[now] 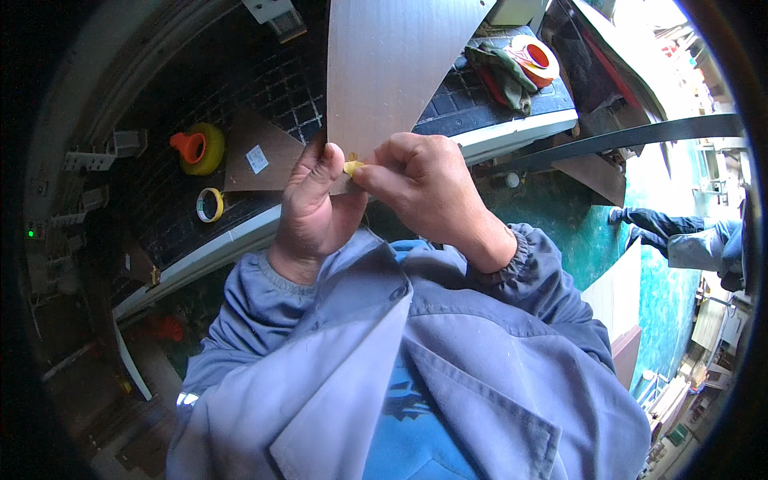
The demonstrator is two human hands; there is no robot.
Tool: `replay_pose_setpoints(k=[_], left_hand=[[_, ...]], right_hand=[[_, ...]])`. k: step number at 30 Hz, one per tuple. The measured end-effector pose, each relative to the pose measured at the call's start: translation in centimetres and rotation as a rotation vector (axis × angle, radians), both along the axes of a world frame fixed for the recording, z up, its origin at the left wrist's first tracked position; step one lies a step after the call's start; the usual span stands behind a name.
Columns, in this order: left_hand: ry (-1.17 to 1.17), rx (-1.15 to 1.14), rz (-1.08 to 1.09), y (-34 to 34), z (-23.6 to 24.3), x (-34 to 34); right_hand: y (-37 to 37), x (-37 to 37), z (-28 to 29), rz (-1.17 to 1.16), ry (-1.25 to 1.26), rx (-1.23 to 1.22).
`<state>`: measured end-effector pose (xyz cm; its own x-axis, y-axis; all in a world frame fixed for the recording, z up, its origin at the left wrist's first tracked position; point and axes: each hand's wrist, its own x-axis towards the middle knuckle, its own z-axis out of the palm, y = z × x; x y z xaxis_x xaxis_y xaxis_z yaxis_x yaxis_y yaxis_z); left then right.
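A small yellow piece (351, 168) is pinched between thumb and curled fingers of the right hand (428, 186), at the narrow end of a wood-grain panel (392, 72) by the table's (500, 134) near edge. The left hand (314, 200) is half curled there — I cannot tell how firmly it grips. Leftward lie a labelled board (270, 164) and a tape ring (219, 206) — near that same edge.

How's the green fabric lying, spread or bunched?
Bunched: the green fabric is creased and heaped beside the orange-centred roll.
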<state>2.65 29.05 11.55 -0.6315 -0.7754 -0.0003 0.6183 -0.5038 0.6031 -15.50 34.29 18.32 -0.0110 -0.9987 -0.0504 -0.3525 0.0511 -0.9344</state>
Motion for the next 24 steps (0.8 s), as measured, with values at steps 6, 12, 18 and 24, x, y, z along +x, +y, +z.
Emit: replay_pose_setpoints(k=[6,12,18,24], left_hand=[[0.044,0.002,-0.024,-0.5,-0.5,-0.2],[0.011,-0.025,-0.01,-0.4,-0.5,-0.8],[-0.045,-0.04,-0.004,-0.2,-0.1,-1.3],[-0.126,-0.077,-0.013,-0.1,0.4,-1.5]], right_hand=[[-0.5,-0.1,-0.8,0.01,-0.003,-0.051],[-0.7,-0.3,-0.8,-0.018,-0.02,0.027],[-0.9,-0.5,-0.6,-0.018,0.029,0.052],[-1.0,-0.5,-0.5,-0.023,0.052,0.057]])
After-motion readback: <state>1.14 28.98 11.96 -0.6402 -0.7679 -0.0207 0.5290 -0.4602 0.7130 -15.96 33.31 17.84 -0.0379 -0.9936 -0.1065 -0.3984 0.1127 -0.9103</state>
